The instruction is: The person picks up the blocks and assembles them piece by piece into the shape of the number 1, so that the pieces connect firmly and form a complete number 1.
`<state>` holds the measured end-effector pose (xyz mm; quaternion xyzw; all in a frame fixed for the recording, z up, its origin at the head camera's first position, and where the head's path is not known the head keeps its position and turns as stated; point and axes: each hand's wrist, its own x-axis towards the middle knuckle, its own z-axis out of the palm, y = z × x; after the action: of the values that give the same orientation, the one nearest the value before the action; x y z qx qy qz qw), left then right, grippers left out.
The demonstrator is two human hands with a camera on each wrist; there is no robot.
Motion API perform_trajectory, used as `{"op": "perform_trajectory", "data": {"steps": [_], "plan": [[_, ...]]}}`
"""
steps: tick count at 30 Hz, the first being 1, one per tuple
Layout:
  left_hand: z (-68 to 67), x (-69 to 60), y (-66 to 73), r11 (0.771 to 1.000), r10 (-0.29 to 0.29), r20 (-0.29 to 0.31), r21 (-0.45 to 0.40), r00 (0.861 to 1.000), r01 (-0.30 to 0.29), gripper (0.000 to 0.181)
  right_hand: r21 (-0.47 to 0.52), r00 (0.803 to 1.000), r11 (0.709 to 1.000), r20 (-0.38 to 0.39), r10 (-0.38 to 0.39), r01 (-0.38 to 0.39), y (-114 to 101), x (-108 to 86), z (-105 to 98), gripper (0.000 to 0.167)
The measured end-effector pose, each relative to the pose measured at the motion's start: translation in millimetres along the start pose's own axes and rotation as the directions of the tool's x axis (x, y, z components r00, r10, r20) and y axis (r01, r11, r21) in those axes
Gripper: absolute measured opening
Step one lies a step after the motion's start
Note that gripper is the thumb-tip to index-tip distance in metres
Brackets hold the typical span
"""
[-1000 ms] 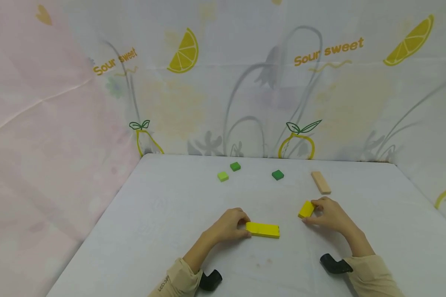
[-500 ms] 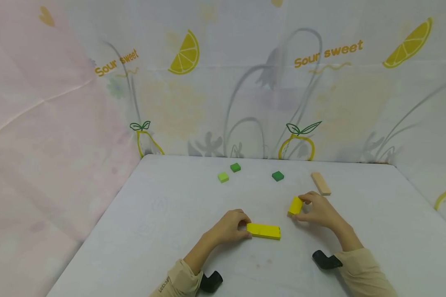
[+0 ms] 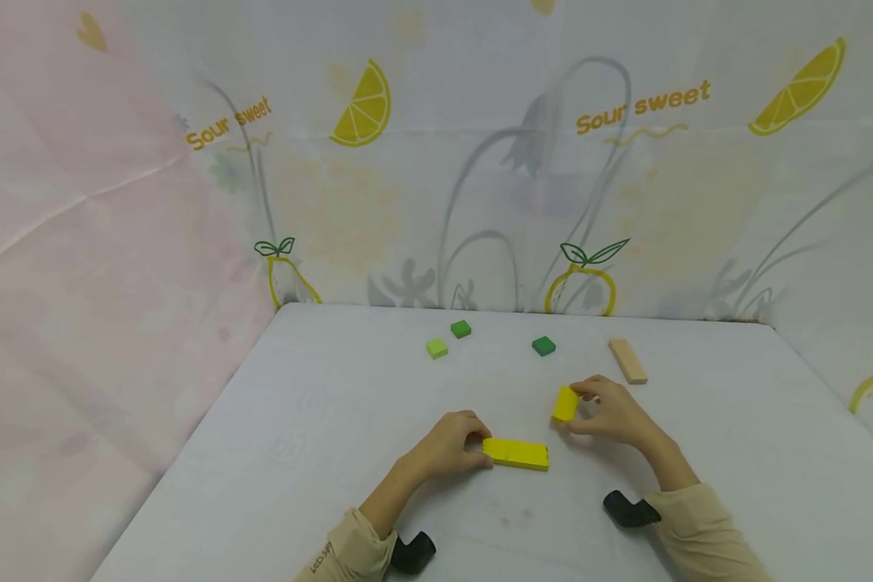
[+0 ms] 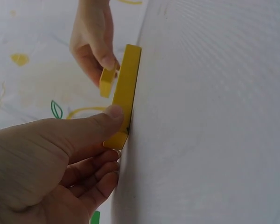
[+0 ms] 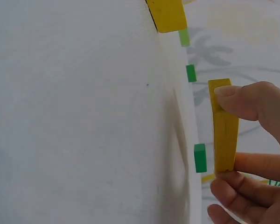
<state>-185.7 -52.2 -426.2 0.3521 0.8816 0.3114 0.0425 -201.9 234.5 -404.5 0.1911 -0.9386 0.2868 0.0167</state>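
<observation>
A long yellow block (image 3: 516, 454) lies on the white table in the head view, and my left hand (image 3: 451, 444) pinches its left end. Thumb and fingers of the left hand (image 4: 60, 158) grip the near end of that long block (image 4: 126, 84) in the left wrist view. To the right and farther back, my right hand (image 3: 614, 414) holds a smaller yellow block (image 3: 565, 403), apart from the long one. The right wrist view shows this smaller block (image 5: 225, 130) between the thumb and fingers of the right hand (image 5: 266, 140).
Toward the back of the table (image 3: 298, 388) lie a light green block (image 3: 437, 348), a green block (image 3: 461, 329) and a dark green block (image 3: 544, 346). A pale wooden block (image 3: 628, 361) is behind the right hand. Patterned cloth (image 3: 422, 202) hangs behind the table.
My right hand has moved left with the smaller yellow block, closer to the long block. My left hand keeps its grip in nearly the same place.
</observation>
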Motion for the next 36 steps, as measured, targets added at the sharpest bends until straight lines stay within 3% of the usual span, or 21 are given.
{"op": "perform_trajectory", "data": {"steps": [12, 21, 27, 36], "plan": [[6.2, -2.7, -13.1, 0.982, -0.038, -0.048, -0.189, 0.998, 0.028, 0.03, 0.07, 0.998, 0.995, -0.016, -0.064, 0.065, 2.2, 2.6, 7.4, 0.055], [6.3, -4.1, -15.0, 0.966, -0.064, -0.07, -0.253, 0.996, 0.044, 0.031, 0.137, 0.996, 0.987, 0.008, -0.09, 0.088, -1.9, 5.9, 10.6, 0.057], [6.5, -4.2, -17.2, 0.961, -0.058, -0.092, -0.275, 0.994, 0.031, 0.032, 0.139, 0.995, 0.986, 0.021, -0.099, 0.095, -6.4, 8.6, 13.7, 0.056], [5.2, -4.9, -15.1, 0.957, -0.082, -0.082, -0.285, 0.993, 0.056, 0.032, 0.13, 0.994, 0.987, 0.043, -0.097, 0.091, -10.6, 12.4, 18.8, 0.059]]}}
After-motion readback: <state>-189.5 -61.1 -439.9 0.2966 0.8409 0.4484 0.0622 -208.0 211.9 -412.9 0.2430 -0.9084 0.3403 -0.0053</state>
